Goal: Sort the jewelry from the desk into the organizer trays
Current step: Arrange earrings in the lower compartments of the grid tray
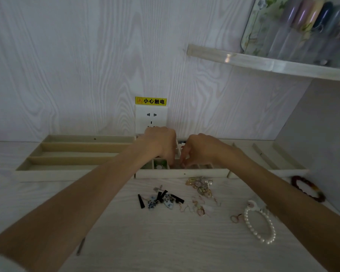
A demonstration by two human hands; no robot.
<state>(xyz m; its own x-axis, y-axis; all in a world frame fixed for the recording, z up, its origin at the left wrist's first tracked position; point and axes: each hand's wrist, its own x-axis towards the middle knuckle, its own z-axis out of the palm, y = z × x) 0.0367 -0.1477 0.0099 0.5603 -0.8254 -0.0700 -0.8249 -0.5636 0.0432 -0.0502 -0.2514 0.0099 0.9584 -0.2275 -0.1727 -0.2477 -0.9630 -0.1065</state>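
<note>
My left hand (161, 144) and my right hand (200, 150) reach together into the small compartments of the middle organizer tray (182, 173), fingers curled downward and fingertips close together. What they pinch is hidden. On the desk in front lie black and blue-white earrings (161, 199), a heap of gold rings and earrings (201, 186), thin gold hooks (196, 208), a pearl bracelet (260, 222) and a dark red bead bracelet (307, 188).
A long-slot tray (71, 154) stands at the left and another tray (273, 158) at the right, all against the wall. A wall socket (151, 118) is behind my hands. A shelf (263, 61) with bottles hangs upper right.
</note>
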